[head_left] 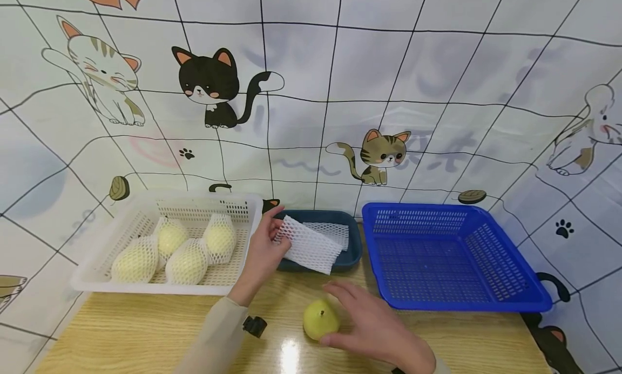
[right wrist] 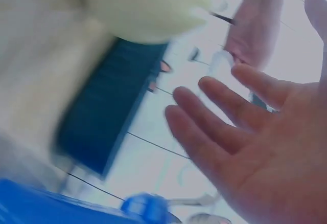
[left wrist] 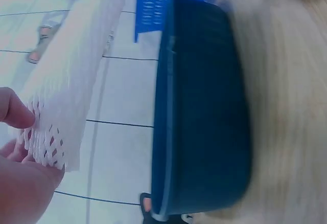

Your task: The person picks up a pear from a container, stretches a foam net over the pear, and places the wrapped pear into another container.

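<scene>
A white foam fruit net [head_left: 311, 245] is pinched at its left end by my left hand [head_left: 264, 250], above the dark teal basin [head_left: 357, 244]. Another foam net [head_left: 330, 232] lies in that basin. In the left wrist view, thumb and fingers grip the end of the held net [left wrist: 61, 86]. On the table a bare yellow-green pear [head_left: 320, 320] stands upright, stem up. My right hand [head_left: 371, 325] is just right of it, fingers spread; in the right wrist view the palm [right wrist: 276, 147] holds nothing and the pear [right wrist: 148, 9] is apart from the fingers.
At the left stands a white basket [head_left: 150, 289] with several pears [head_left: 187, 263] in foam nets. A blue basket [head_left: 418, 266] stands at the right. Behind them hangs a cloth [head_left: 301, 66] printed with cats. A small black object [head_left: 255, 326] is by the left sleeve.
</scene>
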Demonstrator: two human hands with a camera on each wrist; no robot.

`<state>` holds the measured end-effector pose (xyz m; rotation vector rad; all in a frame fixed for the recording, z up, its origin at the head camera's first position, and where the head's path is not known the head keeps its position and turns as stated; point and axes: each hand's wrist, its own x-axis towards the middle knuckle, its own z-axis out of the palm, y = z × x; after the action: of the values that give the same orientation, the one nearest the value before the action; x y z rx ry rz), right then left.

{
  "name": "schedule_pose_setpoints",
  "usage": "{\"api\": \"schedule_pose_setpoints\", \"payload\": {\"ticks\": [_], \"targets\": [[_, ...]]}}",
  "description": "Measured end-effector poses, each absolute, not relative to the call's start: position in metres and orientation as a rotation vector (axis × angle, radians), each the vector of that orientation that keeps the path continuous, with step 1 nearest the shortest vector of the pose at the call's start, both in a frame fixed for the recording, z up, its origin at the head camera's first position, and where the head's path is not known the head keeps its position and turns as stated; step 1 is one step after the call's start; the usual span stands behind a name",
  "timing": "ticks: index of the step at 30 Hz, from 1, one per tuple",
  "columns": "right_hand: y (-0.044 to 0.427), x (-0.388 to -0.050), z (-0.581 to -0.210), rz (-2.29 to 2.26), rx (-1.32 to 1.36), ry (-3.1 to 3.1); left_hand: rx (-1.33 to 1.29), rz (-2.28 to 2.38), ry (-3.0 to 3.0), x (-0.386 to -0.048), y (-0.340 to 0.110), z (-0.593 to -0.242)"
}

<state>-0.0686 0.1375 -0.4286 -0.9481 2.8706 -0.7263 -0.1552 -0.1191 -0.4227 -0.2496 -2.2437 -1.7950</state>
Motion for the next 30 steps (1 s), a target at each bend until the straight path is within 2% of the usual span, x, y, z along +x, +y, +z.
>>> {"api": "schedule_pose_setpoints", "payload": {"ticks": [3,7,13,17,20,30], "targets": [[0.144,-0.067,-0.413,-0.877,-1.054,2.958,-0.316,-1.861,-2.208,-0.15,-0.122,-0.414],[0.15,-0.073,-0.396,-1.295,-1.162,2.947,-0.439,-1.941,-2.205,-0.141,-0.125,-0.404],[0.152,-0.083,-0.383,-1.886,-1.009,2.694,-0.719,-2.145,-2.149,-0.133,-0.128,-0.398],[0.157,-0.085,-0.379,-2.241,-0.908,2.477,-0.798,-2.176,-2.13,-0.131,-0.128,-0.397],[0.155,-0.087,-0.377,-2.276,-0.842,2.467,-0.854,-2.158,-2.134,-0.129,-0.128,-0.396],[0.116,-0.106,-0.396,-1.848,-0.896,2.624,-1.031,-2.136,-2.045,-0.125,-0.108,-0.399]]}}
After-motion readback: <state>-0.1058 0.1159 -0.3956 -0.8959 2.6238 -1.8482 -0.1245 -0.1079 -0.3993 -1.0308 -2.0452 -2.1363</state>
